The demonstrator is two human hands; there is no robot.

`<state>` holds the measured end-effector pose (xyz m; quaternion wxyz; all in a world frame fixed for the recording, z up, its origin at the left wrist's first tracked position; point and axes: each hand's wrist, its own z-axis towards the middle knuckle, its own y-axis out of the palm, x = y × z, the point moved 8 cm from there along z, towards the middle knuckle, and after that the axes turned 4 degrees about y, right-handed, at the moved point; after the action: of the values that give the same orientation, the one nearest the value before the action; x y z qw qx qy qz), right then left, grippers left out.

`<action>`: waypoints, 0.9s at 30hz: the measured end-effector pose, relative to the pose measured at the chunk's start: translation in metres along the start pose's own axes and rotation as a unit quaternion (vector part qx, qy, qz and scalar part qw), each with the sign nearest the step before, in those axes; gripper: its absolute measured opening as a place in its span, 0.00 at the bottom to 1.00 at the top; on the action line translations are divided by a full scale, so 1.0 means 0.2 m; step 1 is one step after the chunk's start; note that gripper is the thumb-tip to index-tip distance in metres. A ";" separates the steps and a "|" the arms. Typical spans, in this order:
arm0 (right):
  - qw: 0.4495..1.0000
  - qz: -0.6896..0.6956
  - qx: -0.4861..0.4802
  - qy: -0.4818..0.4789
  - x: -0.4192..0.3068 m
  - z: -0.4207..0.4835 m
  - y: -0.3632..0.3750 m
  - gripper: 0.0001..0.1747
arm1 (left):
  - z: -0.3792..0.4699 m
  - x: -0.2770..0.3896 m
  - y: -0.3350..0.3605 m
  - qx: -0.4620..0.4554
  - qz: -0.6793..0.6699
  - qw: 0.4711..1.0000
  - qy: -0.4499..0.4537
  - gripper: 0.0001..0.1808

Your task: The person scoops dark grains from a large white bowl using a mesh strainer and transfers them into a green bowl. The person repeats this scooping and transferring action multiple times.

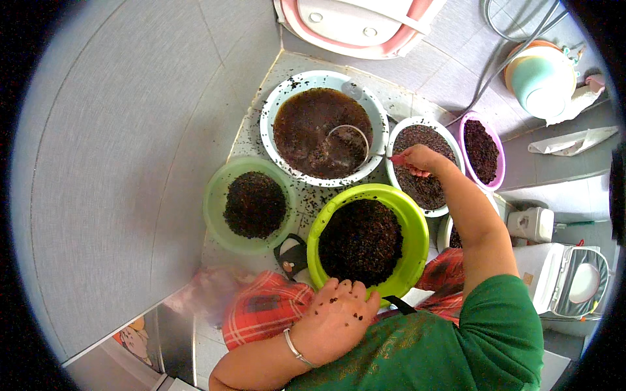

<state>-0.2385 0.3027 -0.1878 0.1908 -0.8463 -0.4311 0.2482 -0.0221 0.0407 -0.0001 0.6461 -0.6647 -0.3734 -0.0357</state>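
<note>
My right hand (418, 159) grips the reddish handle of a round, thin-rimmed strainer (366, 139). The strainer's bowl lies in brown water (313, 115) inside a large pale blue-white basin (274, 159), with dark bits floating about it. Nearer to me stands a lime-green basin (415, 234), holding a heap of dark granular material (362, 242). My left hand (340, 313) has its fingers bent over this basin's near rim, and dark crumbs stick to its back. Below my right hand, a white oval basin (398, 181) holds browner granules (423, 190).
A translucent green basin (215, 210) and a pink basin (501, 168) hold more dark material. Crumbs litter the tiled floor (310, 195). A grey wall (146, 146) closes the left side. A folded pink-and-white tub (357, 29) leans at the back, near a hose (477, 95).
</note>
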 end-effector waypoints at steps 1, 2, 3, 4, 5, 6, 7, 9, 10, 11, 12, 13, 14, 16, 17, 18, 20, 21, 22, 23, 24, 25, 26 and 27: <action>0.999 0.043 -0.016 -0.004 0.00 0.01 0.05 0.22 | 0.00 0.00 0.00 -0.001 -0.004 1.000 -0.003 0.18; 0.996 0.090 -0.024 0.013 0.00 0.01 0.09 0.23 | 0.00 0.00 -0.01 -0.002 -0.007 1.000 -0.006 0.18; 0.995 0.076 -0.067 -0.017 -0.04 0.03 0.15 0.22 | 0.00 -0.01 -0.01 -0.004 -0.010 1.000 -0.009 0.18; 0.991 0.100 -0.094 -0.002 -0.04 0.04 0.19 0.15 | 0.00 -0.01 0.00 -0.010 -0.017 1.000 -0.006 0.18; 0.985 0.124 -0.120 0.012 -0.06 0.05 0.25 0.16 | 0.00 -0.01 0.01 -0.016 -0.023 1.000 -0.004 0.19; 0.985 0.124 -0.122 0.007 -0.11 0.07 0.29 0.16 | -0.01 -0.01 0.02 -0.021 -0.031 0.999 -0.006 0.19; 0.985 0.128 -0.118 0.005 -0.13 0.08 0.31 0.15 | 0.00 -0.01 0.01 -0.013 -0.030 0.999 0.000 0.19; 0.964 0.226 -0.140 0.017 -0.16 0.13 0.40 0.17 | -0.01 -0.01 -0.01 0.002 -0.029 1.000 0.010 0.19; 0.954 0.249 -0.166 0.010 -0.17 0.18 0.44 0.15 | 0.00 -0.01 0.00 -0.009 -0.025 1.000 0.012 0.19; 0.943 0.271 -0.192 0.003 -0.19 0.23 0.48 0.13 | 0.00 -0.01 0.00 -0.021 -0.020 1.000 0.013 0.19; 0.940 0.295 -0.171 -0.005 -0.26 0.20 0.49 0.11 | 0.00 -0.01 0.01 -0.033 -0.015 0.999 0.013 0.19; 0.934 0.302 -0.193 -0.002 -0.28 0.25 0.53 0.10 | 0.00 -0.02 0.00 -0.021 -0.021 0.999 0.013 0.19; 0.924 0.332 -0.188 -0.006 -0.30 0.28 0.55 0.10 | 0.00 -0.02 0.00 -0.009 -0.028 0.999 0.014 0.19; 0.904 0.392 -0.173 0.004 -0.36 0.30 0.58 0.11 | 0.01 -0.03 0.00 -0.015 -0.032 0.999 0.013 0.19; 0.892 0.422 -0.163 0.019 -0.38 0.32 0.59 0.12 | 0.02 -0.03 0.00 -0.033 -0.030 0.999 0.010 0.19; 0.879 0.450 -0.153 0.033 -0.40 0.32 0.58 0.13 | 0.02 -0.04 0.01 -0.050 -0.028 0.998 0.008 0.18; 0.873 0.466 -0.143 0.011 -0.44 0.35 0.56 0.14 | 0.02 -0.04 0.01 -0.028 -0.029 0.999 0.011 0.18; 0.870 0.474 -0.138 0.000 -0.46 0.36 0.55 0.15 | 0.02 -0.04 0.01 -0.017 -0.030 0.999 0.013 0.18; 0.875 0.472 -0.104 0.003 -0.44 0.40 0.54 0.16 | 0.02 -0.04 0.02 -0.020 -0.032 0.999 0.009 0.18; 0.867 0.487 -0.100 -0.011 -0.44 0.41 0.53 0.15 | 0.02 -0.04 0.02 -0.023 -0.034 0.999 0.006 0.18; 0.860 0.501 -0.096 -0.023 -0.44 0.41 0.52 0.15 | 0.03 -0.03 0.02 -0.026 -0.039 0.999 0.002 0.19; 0.851 0.515 -0.092 -0.035 -0.44 0.40 0.52 0.15 | 0.03 -0.03 0.02 -0.025 -0.043 0.999 0.004 0.19; 0.853 0.513 -0.085 -0.042 -0.43 0.40 0.51 0.15 | 0.03 -0.03 0.03 -0.025 -0.047 0.999 0.007 0.19; 0.855 0.510 -0.077 -0.049 -0.43 0.37 0.50 0.15 | 0.03 -0.03 0.03 -0.023 -0.051 0.998 0.011 0.19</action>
<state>-0.2619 0.1848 -0.2801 -0.0498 -0.9463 0.0346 0.3176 -0.0259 0.0452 -0.0084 0.6319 -0.6592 -0.3987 -0.0850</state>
